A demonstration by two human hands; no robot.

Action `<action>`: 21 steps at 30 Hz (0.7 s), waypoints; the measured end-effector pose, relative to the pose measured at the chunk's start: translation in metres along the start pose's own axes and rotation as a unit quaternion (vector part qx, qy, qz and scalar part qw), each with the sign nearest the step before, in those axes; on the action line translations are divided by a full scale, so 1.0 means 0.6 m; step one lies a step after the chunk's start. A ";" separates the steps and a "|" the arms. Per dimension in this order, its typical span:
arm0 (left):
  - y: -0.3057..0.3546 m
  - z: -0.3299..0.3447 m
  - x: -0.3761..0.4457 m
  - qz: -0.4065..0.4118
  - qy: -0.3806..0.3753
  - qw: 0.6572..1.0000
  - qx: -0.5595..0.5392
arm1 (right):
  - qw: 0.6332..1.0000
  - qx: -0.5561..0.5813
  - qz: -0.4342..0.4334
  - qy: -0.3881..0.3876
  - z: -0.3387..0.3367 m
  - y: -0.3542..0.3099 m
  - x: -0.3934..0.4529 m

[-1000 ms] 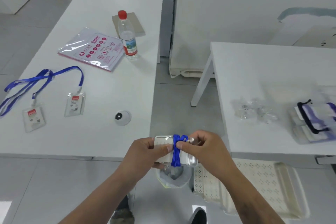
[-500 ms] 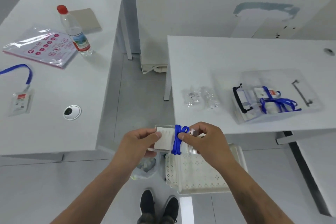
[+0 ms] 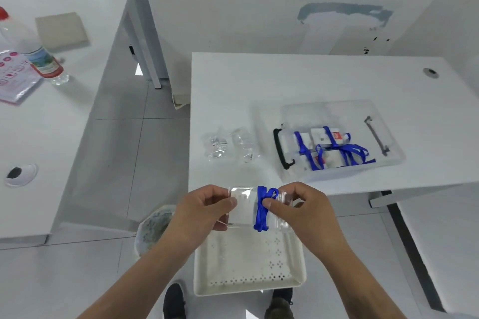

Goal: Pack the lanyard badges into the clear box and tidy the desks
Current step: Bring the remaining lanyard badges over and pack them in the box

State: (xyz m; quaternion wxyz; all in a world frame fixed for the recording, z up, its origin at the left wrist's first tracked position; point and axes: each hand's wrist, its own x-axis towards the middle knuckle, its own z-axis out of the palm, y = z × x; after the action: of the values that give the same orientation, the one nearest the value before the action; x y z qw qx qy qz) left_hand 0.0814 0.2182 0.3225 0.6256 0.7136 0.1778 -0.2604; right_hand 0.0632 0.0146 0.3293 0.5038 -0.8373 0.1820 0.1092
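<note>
Lanyard badge (image 3: 246, 208) held at lower centre of frame, above white perforated tray (image 3: 248, 264) on floor. Left hand (image 3: 204, 211) fingers curled, gripping badge's left edge. Right hand (image 3: 298, 208) fingers pinching blue strap (image 3: 261, 208) wound round badge. Clear box (image 3: 337, 142) on right worktop (image 3: 285, 85), centre right, holding wrapped badges. Bottle (image 3: 33, 52) on left worktop, upper left.

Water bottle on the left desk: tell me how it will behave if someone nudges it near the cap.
The water bottle stands upright, tall and narrow, so a push near the cap would probably tip it. Its round body would then likely roll on the smooth left desk. The clear plastic looks thin, so it probably gives when squeezed. How full it is cannot be told.
</note>
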 end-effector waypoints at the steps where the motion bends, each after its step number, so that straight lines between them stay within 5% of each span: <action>1: 0.007 0.042 0.006 -0.001 0.004 1.000 -0.004 | 1.000 -0.003 -0.009 0.002 -0.038 0.015 0.012; 12: 0.121 0.361 0.041 0.010 0.072 0.997 -0.026 | 0.995 -0.069 -0.073 0.010 -0.340 0.109 0.142; 21: 0.184 0.409 0.140 0.006 0.129 0.992 -0.007 | 0.981 -0.175 -0.084 0.020 -0.346 0.093 0.297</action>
State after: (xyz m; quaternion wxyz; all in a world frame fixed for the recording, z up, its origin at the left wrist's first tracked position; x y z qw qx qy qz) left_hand 0.1760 -0.0469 0.3410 0.6036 0.7380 0.2547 -0.1617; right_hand 0.2022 -0.2272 0.3162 0.3534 -0.9268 0.0990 0.0796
